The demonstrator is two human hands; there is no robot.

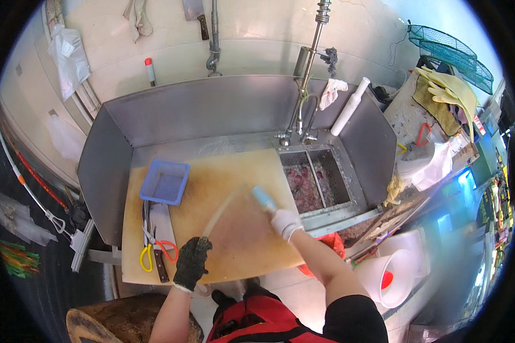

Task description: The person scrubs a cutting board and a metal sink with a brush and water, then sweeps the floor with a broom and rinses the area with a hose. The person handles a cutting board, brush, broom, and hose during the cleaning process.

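My left hand (193,261), in a dark work glove, is closed over the front edge of the cutting board (240,253). A pale curved streak (219,214), seemingly a water jet, runs from it across the board. What looks like a pale hose (204,290) shows below the glove; the gripped part is hidden. My right hand (286,224), in a white glove, grips a light-blue brush (263,198), blurred, over the board's right part. Left of my left hand lie scissors (154,244) with yellow and orange handles and a cleaver (162,231). Behind them stands a blue plastic basket (165,182).
A sink basin (347,199) with reddish scraps adjoins the board's right side, beneath a spring faucet (302,92). A steel splash wall (214,111) encloses the back. White buckets (395,274) stand on the floor to the right. Yellow rubber gloves (450,90) lie on a side surface.
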